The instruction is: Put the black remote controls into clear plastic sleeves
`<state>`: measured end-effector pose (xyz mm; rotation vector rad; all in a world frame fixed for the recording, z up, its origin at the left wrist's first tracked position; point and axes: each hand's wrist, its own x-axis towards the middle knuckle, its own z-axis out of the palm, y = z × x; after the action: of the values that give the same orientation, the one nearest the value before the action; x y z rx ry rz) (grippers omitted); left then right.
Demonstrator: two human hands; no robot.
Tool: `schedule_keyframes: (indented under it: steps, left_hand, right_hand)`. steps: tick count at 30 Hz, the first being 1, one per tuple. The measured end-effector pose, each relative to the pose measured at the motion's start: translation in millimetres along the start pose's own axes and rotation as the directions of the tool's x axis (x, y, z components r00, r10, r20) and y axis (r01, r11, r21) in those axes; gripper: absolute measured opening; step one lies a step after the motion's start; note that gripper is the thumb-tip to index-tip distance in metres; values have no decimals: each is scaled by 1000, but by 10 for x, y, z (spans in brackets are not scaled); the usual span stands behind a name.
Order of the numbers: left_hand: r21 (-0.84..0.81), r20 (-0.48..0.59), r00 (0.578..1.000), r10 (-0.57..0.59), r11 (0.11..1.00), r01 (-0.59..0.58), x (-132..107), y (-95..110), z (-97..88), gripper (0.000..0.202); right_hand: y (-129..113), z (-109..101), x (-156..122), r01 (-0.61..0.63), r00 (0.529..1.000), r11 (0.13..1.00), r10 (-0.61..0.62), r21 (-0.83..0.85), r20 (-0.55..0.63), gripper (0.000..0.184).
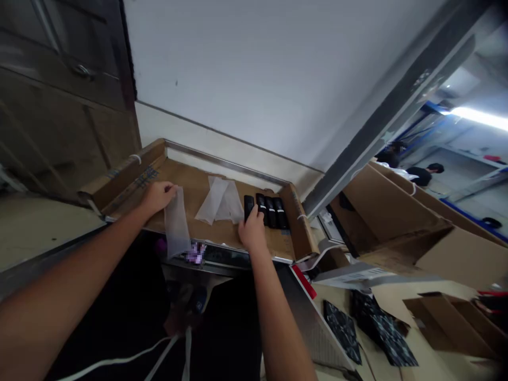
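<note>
My left hand (157, 197) pinches the top of a thin translucent plastic bag (177, 225) that hangs down over the front edge of a cardboard-covered work surface (190, 185). My right hand (252, 228) is curled around the leftmost black remote-like device (248, 205) in a short row of several black devices (273, 211) lying side by side. A small pile of more translucent bags (221, 202) lies between my two hands.
Cardboard walls (127, 169) border the work surface on the left and right. Open cardboard boxes (400, 222) stand to the right, with dark patterned trays (369, 323) below them. A white wall rises behind. People sit far off at the right (424, 172).
</note>
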<state>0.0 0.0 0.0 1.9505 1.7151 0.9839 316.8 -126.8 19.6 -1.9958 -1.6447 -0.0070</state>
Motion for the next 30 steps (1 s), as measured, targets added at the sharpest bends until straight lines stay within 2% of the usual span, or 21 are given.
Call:
schedule_keyframes:
  steps: [4, 7, 13, 19, 24, 26, 28, 30]
  left_hand:
    - [-77, -43, 999, -22, 997, 19, 33, -10, -7, 39]
    - [-101, -60, 998, -32, 995, 26, 34, -29, -16, 40]
    - [-108, -67, 997, -35, 994, 28, 36, -41, 12, 39]
    - [-110, -72, 996, -59, 993, 51, 19, -2, -17, 39]
    - [-113, -74, 995, -60, 992, 51, 30, -34, -2, 39]
    - [-122, -81, 995, -54, 992, 43, 33, -42, 4, 38]
    - [-130, -89, 995, -53, 991, 41, 33, -41, 5, 38]
    - [-132, -83, 995, -58, 990, 47, 31, -35, 4, 38]
  right_hand:
    - [42, 277, 518, -60, 998, 976, 66, -211, 25, 62]
    - [45, 356, 642, -65, 998, 958, 63, -280, -14, 54]
    - [121, 378, 599, -1, 996, 965, -24, -264, -91, 36]
    - [186, 406, 678, -7, 992, 978, -20, -208, -125, 33]
    - [135, 348, 570, 34, 971, 985, -73, -169, -227, 29]
    - [78, 329, 504, 125, 966, 976, -160, -176, -202, 29]
    - [7, 330, 444, 219, 962, 956, -245, -196, -120, 32]
    - [-64, 350, 391, 266, 959, 946, -279, -187, -49, 33]
